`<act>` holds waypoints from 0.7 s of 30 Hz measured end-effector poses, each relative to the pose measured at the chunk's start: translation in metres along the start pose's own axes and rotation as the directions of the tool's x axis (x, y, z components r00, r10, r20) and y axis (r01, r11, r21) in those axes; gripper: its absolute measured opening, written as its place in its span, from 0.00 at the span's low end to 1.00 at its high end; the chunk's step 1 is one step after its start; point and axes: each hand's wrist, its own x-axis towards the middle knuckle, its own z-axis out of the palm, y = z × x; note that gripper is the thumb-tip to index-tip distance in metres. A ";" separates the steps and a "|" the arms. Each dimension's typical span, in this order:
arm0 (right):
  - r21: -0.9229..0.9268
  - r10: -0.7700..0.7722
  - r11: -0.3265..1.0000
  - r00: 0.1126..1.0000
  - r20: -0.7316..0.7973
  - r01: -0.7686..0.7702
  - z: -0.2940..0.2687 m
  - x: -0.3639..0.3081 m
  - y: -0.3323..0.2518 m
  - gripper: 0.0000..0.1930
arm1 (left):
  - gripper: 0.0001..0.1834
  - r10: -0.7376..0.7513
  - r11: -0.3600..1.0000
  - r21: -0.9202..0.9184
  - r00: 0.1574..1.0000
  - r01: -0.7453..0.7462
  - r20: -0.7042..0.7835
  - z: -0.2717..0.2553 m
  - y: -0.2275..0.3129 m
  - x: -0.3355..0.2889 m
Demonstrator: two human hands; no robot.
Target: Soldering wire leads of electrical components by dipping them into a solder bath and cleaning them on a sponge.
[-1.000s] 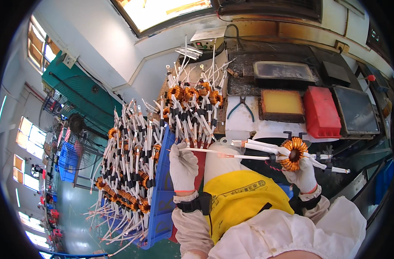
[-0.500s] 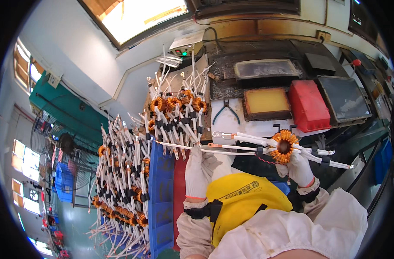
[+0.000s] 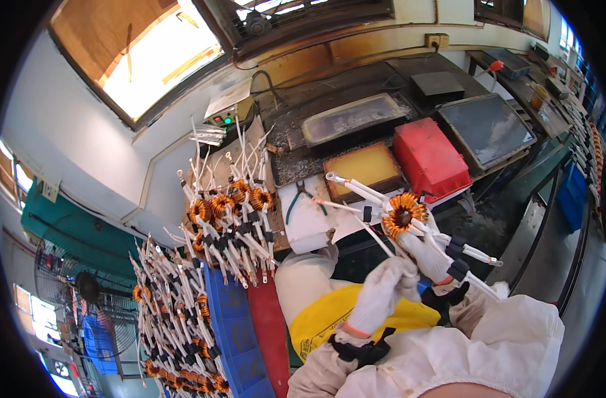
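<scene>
My gloved right hand (image 3: 427, 251) grips a toroidal coil (image 3: 404, 216) wound with copper wire. Thick white sleeved leads (image 3: 359, 189) with black bands stick out of the coil on both sides, and some carry ring lugs. Just below and left of the coil, my gloved left hand (image 3: 390, 277) is closed, its fingers bunched at the lower end of a thin white lead (image 3: 377, 237). The fingertips partly hide that end. Behind the leads, green-handled pliers (image 3: 301, 191) lie on a white sheet.
Similar coils (image 3: 226, 202) stand clustered at the back left, with more piled beside a blue bin (image 3: 233, 338). A yellow-filled tray (image 3: 364, 169), a red box (image 3: 430, 158) and a dark glass-topped tray (image 3: 487, 129) sit on the bench. A yellow cloth (image 3: 336, 312) covers my lap.
My left hand has moved right, from near the coil cluster to just below the held coil. My right hand has tilted the coil so its leads slant down to the right. The view has shifted right.
</scene>
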 end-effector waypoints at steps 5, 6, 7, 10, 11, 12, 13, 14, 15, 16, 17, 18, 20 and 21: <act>-0.088 -0.100 0.992 0.979 -0.176 0.086 -0.028 0.021 0.016 0.07 | 0.15 0.106 0.992 -0.051 0.986 -0.114 -0.128 -0.021 0.031 0.004; -0.053 -0.087 0.996 0.974 -0.211 0.077 -0.028 0.021 0.008 0.09 | 0.15 0.104 0.992 -0.053 0.987 -0.111 -0.125 -0.020 0.033 0.008; -0.014 -0.072 0.997 0.968 -0.241 0.070 -0.027 0.022 0.003 0.11 | 0.15 0.114 0.993 0.013 0.979 -0.113 -0.171 -0.020 0.036 0.011; -0.195 -0.174 0.973 0.949 -0.262 0.124 -0.024 0.022 -0.003 0.16 | 0.13 0.139 0.986 0.124 0.961 -0.112 -0.240 -0.017 0.038 0.016; -0.190 -0.169 0.974 0.950 -0.261 0.121 -0.022 0.023 -0.006 0.16 | 0.12 0.153 0.979 0.169 0.952 -0.110 -0.266 -0.017 0.039 0.016; -0.193 -0.118 0.978 0.965 -0.235 0.073 -0.021 0.025 -0.011 0.18 | 0.12 0.153 0.979 0.172 0.950 -0.108 -0.271 -0.016 0.041 0.017; -0.204 -0.068 0.979 0.973 -0.222 0.021 -0.024 0.027 -0.014 0.20 | 0.11 0.249 0.884 0.456 0.931 -0.107 -0.266 -0.013 0.041 0.020; -0.296 -0.084 0.955 0.977 -0.194 0.024 -0.028 0.033 -0.011 0.20 | 0.10 0.342 0.709 0.699 0.912 -0.090 -0.229 -0.010 0.041 0.024; -0.297 -0.081 0.955 0.976 -0.204 0.017 -0.027 0.033 -0.014 0.20 | 0.10 0.332 0.711 0.698 0.916 -0.086 -0.225 -0.009 0.038 0.028; -0.267 -0.017 0.963 0.975 -0.220 -0.044 -0.022 0.034 -0.019 0.20 | 0.10 0.402 0.484 0.859 0.914 -0.164 -0.052 -0.008 0.034 0.032; -0.236 0.048 0.966 0.971 -0.233 -0.104 -0.018 0.036 -0.021 0.20 | 0.09 0.421 0.220 0.945 0.897 -0.244 0.133 -0.008 0.032 0.034; -0.216 0.022 0.974 0.971 -0.238 -0.075 -0.019 0.036 -0.013 0.20 | 0.10 0.380 0.364 0.912 0.924 -0.188 0.038 -0.006 0.032 0.033; -0.280 -0.144 0.957 0.958 -0.249 0.071 -0.034 0.044 0.015 0.20 | 0.11 0.324 0.701 0.693 0.941 -0.166 -0.102 -0.012 0.039 0.037; -0.345 -0.304 0.915 0.920 -0.246 0.210 -0.039 0.046 0.023 0.19 | 0.12 0.214 0.925 0.359 0.953 -0.127 -0.213 -0.016 0.044 0.040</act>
